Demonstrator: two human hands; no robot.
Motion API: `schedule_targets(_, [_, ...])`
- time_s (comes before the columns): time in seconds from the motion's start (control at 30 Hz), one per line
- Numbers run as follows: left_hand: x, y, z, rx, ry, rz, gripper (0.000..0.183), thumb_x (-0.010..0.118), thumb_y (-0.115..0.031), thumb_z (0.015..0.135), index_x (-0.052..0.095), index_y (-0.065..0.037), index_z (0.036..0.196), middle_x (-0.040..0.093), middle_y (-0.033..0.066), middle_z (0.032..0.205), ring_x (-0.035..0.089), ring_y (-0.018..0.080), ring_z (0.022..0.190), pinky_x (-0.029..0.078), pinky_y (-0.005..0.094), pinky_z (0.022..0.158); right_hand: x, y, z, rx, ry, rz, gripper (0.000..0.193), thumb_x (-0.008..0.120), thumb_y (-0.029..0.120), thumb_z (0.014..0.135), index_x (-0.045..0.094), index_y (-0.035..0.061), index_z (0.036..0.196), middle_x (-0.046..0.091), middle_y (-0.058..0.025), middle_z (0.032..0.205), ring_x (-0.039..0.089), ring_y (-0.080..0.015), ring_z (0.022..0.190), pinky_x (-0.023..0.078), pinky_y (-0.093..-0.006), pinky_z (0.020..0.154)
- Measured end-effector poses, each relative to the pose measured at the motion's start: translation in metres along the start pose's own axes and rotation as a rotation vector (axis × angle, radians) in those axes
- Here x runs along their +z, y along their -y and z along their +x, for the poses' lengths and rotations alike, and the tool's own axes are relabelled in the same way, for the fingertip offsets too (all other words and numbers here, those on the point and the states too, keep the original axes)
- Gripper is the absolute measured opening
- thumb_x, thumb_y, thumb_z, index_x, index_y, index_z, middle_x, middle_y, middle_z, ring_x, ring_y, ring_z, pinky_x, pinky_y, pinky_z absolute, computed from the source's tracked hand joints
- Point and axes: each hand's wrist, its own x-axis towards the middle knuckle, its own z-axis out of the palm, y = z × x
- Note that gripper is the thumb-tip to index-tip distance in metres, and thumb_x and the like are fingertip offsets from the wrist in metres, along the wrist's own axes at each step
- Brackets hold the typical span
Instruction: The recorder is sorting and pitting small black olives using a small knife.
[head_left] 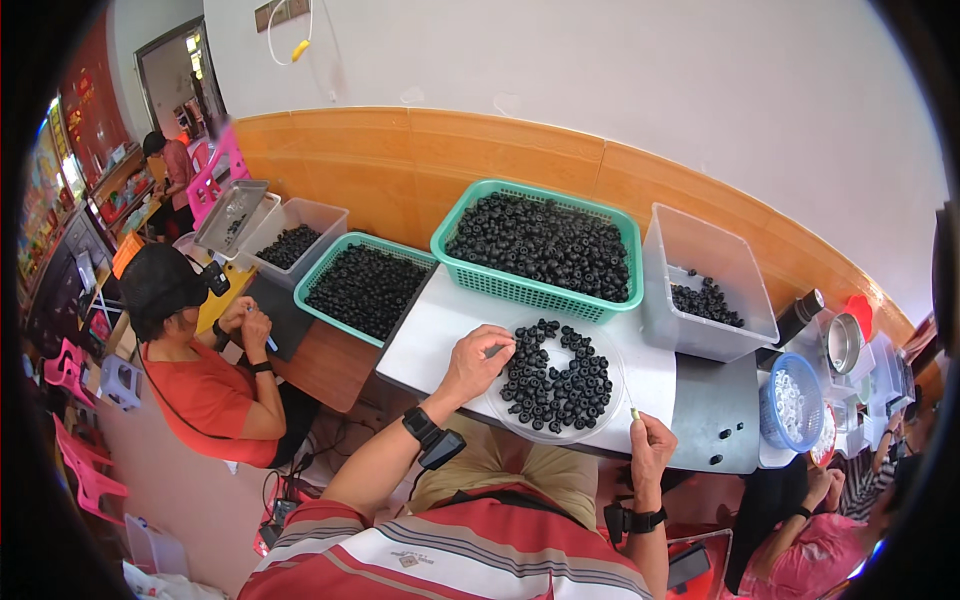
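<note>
White surface: black parts lie loose on a plate, much seemingly left (the green basket is heaped too). Left hand nearly pinched, contents unclear; right hand grips a thin tool.

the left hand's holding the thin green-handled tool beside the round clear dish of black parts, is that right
Wrong hand: the head view shows the right hand holding the thin green-handled tool beside the round clear dish of black parts.
</note>
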Motion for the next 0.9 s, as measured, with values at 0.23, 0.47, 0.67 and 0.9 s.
schedule_targets(0.23, [-0.0004, -0.0008, -0.0008, 0.023, -0.012, -0.002, 0.014, 0.068, -0.01, 0.086, 0.072, 0.001, 0.093, 0.069, 0.0125, 0.103, 0.066, 0.023, 0.097, 0.05, 0.0309, 0.086, 0.0, 0.0003, 0.0003, -0.002, -0.004, -0.058, 0.029, 0.07, 0.022, 0.091, 0.07, -0.0044, 0.102, 0.063, 0.0014, 0.081, 0.051, -0.0065, 0.073, 0.041, -0.0224, 0.065])
schedule_targets(0.47, [-0.0006, 0.0021, -0.0016, 0.037, -0.033, 0.007, 0.015, 0.067, -0.015, 0.085, 0.071, -0.002, 0.092, 0.069, 0.01, 0.104, 0.066, 0.0261, 0.096, 0.052, 0.0343, 0.079, 0.0042, 0.0032, 0.001, -0.017, -0.013, -0.093, 0.029, 0.07, 0.023, 0.091, 0.071, -0.0046, 0.101, 0.063, 0.0018, 0.079, 0.051, -0.0066, 0.072, 0.041, -0.0229, 0.064])
schedule_targets(0.67, [-0.0017, 0.0024, -0.0012, 0.03, -0.008, 0.005, 0.015, 0.067, -0.017, 0.086, 0.072, -0.004, 0.094, 0.068, 0.0073, 0.107, 0.065, 0.0255, 0.098, 0.052, 0.0363, 0.071, 0.0029, -0.0041, 0.0011, -0.019, -0.04, -0.129, 0.03, 0.07, 0.024, 0.091, 0.071, -0.0045, 0.1, 0.063, 0.0008, 0.078, 0.051, -0.0074, 0.071, 0.041, -0.0236, 0.064])
schedule_targets(0.9, [-0.0027, 0.0036, -0.0018, 0.038, -0.003, 0.013, 0.016, 0.067, -0.018, 0.087, 0.072, -0.005, 0.094, 0.068, 0.0063, 0.108, 0.064, 0.0251, 0.098, 0.052, 0.0358, 0.069, 0.0058, -0.0041, 0.0018, -0.046, -0.071, -0.158, 0.029, 0.069, 0.023, 0.091, 0.071, -0.0047, 0.099, 0.064, -0.0001, 0.079, 0.053, -0.0079, 0.073, 0.042, -0.024, 0.066])
